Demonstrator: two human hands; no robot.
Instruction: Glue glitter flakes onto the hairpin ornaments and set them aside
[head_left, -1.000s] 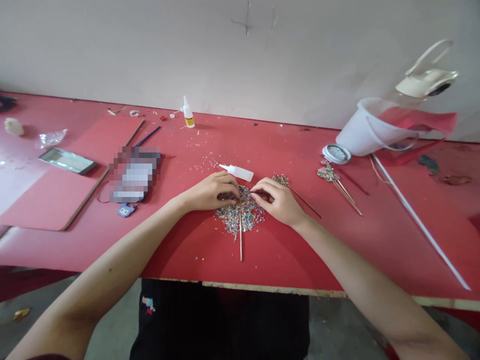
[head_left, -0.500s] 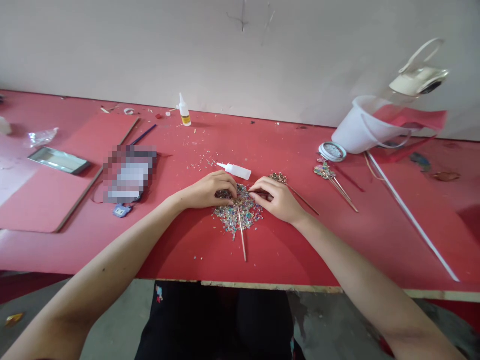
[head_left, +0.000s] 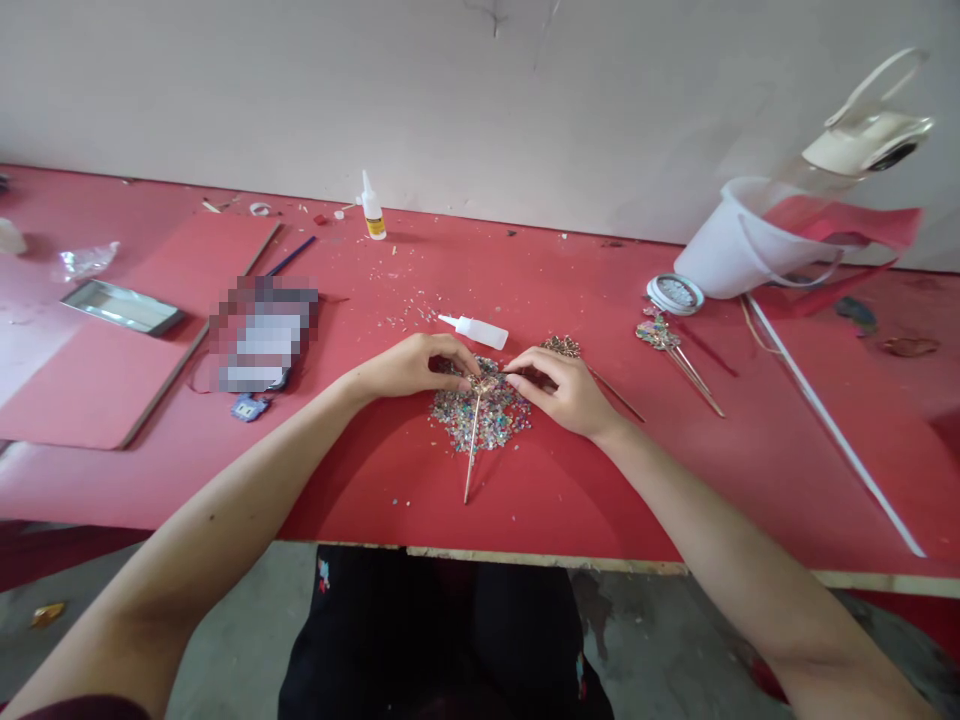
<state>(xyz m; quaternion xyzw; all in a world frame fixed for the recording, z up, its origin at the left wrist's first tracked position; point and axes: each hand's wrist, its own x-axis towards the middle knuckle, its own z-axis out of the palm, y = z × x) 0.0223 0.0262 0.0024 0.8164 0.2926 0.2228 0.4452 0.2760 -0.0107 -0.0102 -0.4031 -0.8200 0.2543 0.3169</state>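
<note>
My left hand (head_left: pixel 414 366) pinches the ornamented head of a thin gold hair stick (head_left: pixel 472 447), whose shaft runs toward me over a pile of small sparkly beads (head_left: pixel 486 418) on the red table (head_left: pixel 525 490). My right hand (head_left: pixel 561 390) is pinched on a thin dark tool, its tip touching the stick's head. A small white glue bottle (head_left: pixel 475 330) lies just beyond both hands. Another ornamented stick (head_left: pixel 567 349) lies behind my right hand.
At the right lie finished hair sticks (head_left: pixel 670 346), a round tin (head_left: pixel 674 294), a tipped white bucket (head_left: pixel 742 240) and a long white rod (head_left: pixel 832 430). A second glue bottle (head_left: pixel 372 210) stands at the back. On the left rest a red board (head_left: pixel 112 370), a metal tray (head_left: pixel 122 306) and a blurred item (head_left: pixel 264 335).
The hair stick's free end has swung slightly left toward me as my left hand turned its head. Both hands stay over the bead pile.
</note>
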